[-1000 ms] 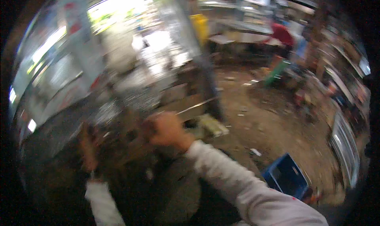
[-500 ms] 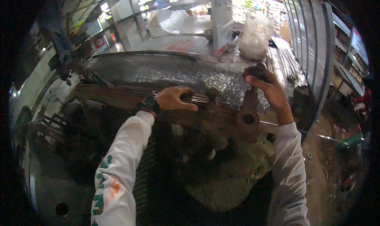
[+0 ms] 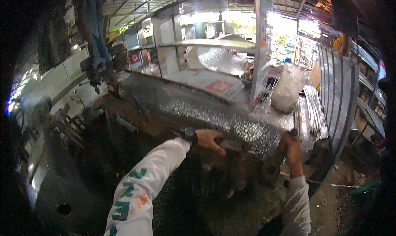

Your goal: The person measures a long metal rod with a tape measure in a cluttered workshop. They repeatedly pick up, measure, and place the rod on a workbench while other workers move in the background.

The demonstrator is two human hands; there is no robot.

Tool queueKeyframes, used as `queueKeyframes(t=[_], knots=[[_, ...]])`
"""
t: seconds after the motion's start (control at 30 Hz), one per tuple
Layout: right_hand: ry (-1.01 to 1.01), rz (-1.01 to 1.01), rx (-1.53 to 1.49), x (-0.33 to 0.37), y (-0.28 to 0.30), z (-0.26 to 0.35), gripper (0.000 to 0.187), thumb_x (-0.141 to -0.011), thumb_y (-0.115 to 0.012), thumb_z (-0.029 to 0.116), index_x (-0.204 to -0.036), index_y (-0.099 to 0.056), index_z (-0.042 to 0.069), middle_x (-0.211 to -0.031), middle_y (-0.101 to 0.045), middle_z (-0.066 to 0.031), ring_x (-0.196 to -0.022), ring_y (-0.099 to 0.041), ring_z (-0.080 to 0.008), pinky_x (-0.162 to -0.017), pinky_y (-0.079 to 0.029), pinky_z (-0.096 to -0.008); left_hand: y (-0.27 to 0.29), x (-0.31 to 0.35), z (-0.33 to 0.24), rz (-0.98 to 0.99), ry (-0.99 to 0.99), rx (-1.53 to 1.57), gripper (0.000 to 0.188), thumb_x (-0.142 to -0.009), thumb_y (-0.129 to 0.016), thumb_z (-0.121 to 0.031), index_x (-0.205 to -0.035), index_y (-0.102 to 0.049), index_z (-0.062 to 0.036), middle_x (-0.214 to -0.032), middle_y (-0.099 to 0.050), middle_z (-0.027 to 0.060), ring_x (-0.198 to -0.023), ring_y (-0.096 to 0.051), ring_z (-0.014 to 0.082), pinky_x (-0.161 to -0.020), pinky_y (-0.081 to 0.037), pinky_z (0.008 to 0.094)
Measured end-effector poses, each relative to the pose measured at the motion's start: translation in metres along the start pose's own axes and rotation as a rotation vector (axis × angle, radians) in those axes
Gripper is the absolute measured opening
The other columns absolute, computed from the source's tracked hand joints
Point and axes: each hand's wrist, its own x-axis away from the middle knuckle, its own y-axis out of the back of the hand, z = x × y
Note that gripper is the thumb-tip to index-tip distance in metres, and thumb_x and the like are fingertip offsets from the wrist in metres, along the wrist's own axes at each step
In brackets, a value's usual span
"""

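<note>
My left hand (image 3: 209, 139), with a dark watch (image 3: 189, 133) at its wrist, lies over a bundle of thin metal rods (image 3: 232, 145) on a dark, rusty machine (image 3: 247, 166). Its thumb and fingers straddle the rods, which show beyond the fingertips. To the right, my right hand (image 3: 292, 151) is closed around a dark handle end (image 3: 293, 132). The handle seems to belong to a thick lever (image 3: 270, 170) on the machine, though blur and shadow hide how they join. Both forearms wear white sleeves.
A shiny, crinkled metallic sheet (image 3: 194, 110) stretches behind the machine. Farther back stand a shelved metal frame (image 3: 259, 50), a pale bulging sack (image 3: 287, 87) and long metal strips (image 3: 315, 112). A ribbed panel (image 3: 336, 91) rises at the right. Dark clothing (image 3: 94, 33) hangs at the left.
The view has tilted up, showing more of the shelving and roof. My right hand has come lower and nearer relative to my left, still on the handle. My left hand stays at the rods.
</note>
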Motion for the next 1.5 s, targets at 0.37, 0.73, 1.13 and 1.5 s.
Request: queueKeyframes(t=[0.37,0.73,1.13,1.5], knots=[[-0.300,0.224,0.135,0.012,0.010,0.008,0.045,-0.088,-0.069,0.039,-0.113,-0.060,0.002,-0.095,-0.062,-0.0060,-0.086,-0.060,-0.0155,-0.077,-0.049,-0.0302,0.018,-0.012,0.008,0.153,0.180,-0.074,0.101,-0.063,-0.071,-0.077,-0.130,-0.055,-0.0027,-0.122,-0.062,0.0242,-0.115,-0.058,0.0417,-0.098,-0.047,0.0456],[-0.326,0.041,0.290,0.018,-0.031,-0.021,0.038,-0.082,-0.080,0.012,-0.108,-0.054,0.000,-0.103,-0.065,-0.0112,-0.091,-0.063,-0.0187,-0.082,-0.051,-0.0322,0.063,-0.015,-0.024,0.239,0.322,-0.015,0.102,-0.060,-0.072,-0.078,-0.134,-0.055,-0.0103,-0.130,-0.059,0.0204,-0.120,-0.055,0.0398,-0.101,-0.045,0.0488],[-0.231,-0.055,0.403,0.015,-0.015,0.040,0.034,-0.085,-0.075,0.029,-0.098,-0.069,-0.002,-0.092,-0.069,-0.0178,-0.082,-0.062,-0.0197,-0.075,-0.050,-0.0347,0.026,-0.021,0.001,0.164,0.254,-0.073,0.097,-0.059,-0.081,-0.065,-0.130,-0.057,-0.0022,-0.123,-0.062,0.0229,-0.115,-0.060,0.0391,-0.101,-0.045,0.0447],[-0.394,-0.348,0.147,0.151,0.019,0.072,0.024,-0.087,-0.074,0.023,-0.085,-0.068,0.000,-0.080,-0.065,-0.0003,-0.074,-0.055,-0.0083,-0.066,-0.045,-0.0260,-0.007,-0.004,-0.006,-0.002,0.165,-0.268,0.093,-0.068,-0.080,-0.063,-0.136,-0.051,-0.0057,-0.122,-0.064,0.0184,-0.117,-0.059,0.0354,-0.103,-0.043,0.0434]])
